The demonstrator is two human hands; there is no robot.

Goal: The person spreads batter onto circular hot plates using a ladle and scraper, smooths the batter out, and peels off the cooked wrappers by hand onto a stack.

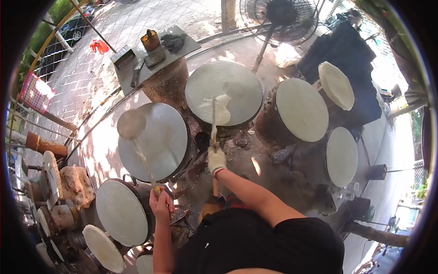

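My left hand [162,204], bare, is closed around the handle of a long-handled tool with a round head [131,124]. That brownish, motion-blurred head hangs over the left griddle [159,146], and a dark shadow lies on the metal. My right hand [216,160], in a pale glove, grips a long-handled scraper [214,112] with a wooden shaft. Its narrow end reaches onto the top griddle [205,84], whose surface has a thin whitish layer. Beside the scraper lies a small folded piece of pale sheet [222,110], touching or very near it.
Several round griddles form an arc around me, including pale-covered ones at right [302,109], far right [341,156] and lower left [121,212]. A side table [182,48] holds a brush [122,55], a knife [135,75] and a can [150,40]. A fan [278,20] stands behind.
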